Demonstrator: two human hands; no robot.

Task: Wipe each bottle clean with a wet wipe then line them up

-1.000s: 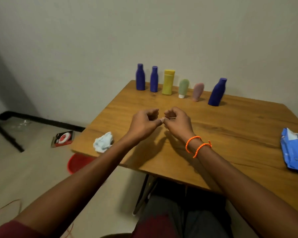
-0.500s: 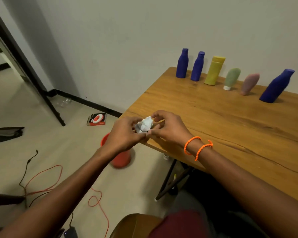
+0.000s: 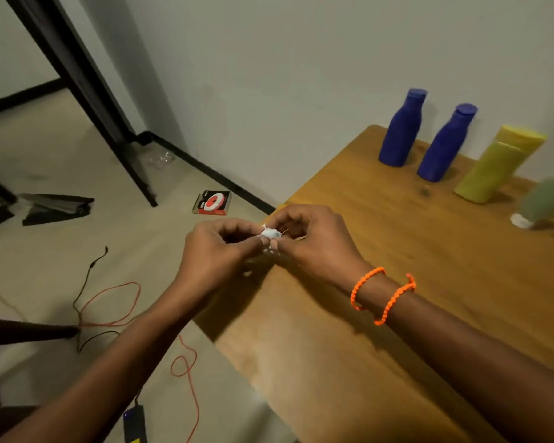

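**A:** What's hard to make out here?

**B:** The crumpled wet wipe [image 3: 270, 234], mostly. Only a small white wad shows, pinched between the fingertips of the left hand [image 3: 216, 251] and the right hand [image 3: 317, 243]; the rest is buried behind the fingers. Both hands are curled closed on it, over the left corner of the wooden table [image 3: 381, 314].

**A:** And the bottles?

**B:** Four show, standing in a row by the wall at the far edge. The left blue bottle [image 3: 400, 129] and the second blue bottle [image 3: 443, 145] are whole and just beside each other. The yellow bottle [image 3: 498, 166] comes next. The pale green tube [image 3: 546, 199], standing on its white cap, is blurred and cut off by the right edge.

**A:** Any labels readable?

**B:** None on the bottles; their visible sides look plain. The red-and-black box [image 3: 212, 203] on the floor has a white ring on it and some print, too small to read.

**A:** Anything else cropped?

**B:** The black adapter [image 3: 135, 423] at the bottom edge, beside the orange cable [image 3: 186, 372]. Two orange bead bracelets [image 3: 381, 295] sit on the right wrist.
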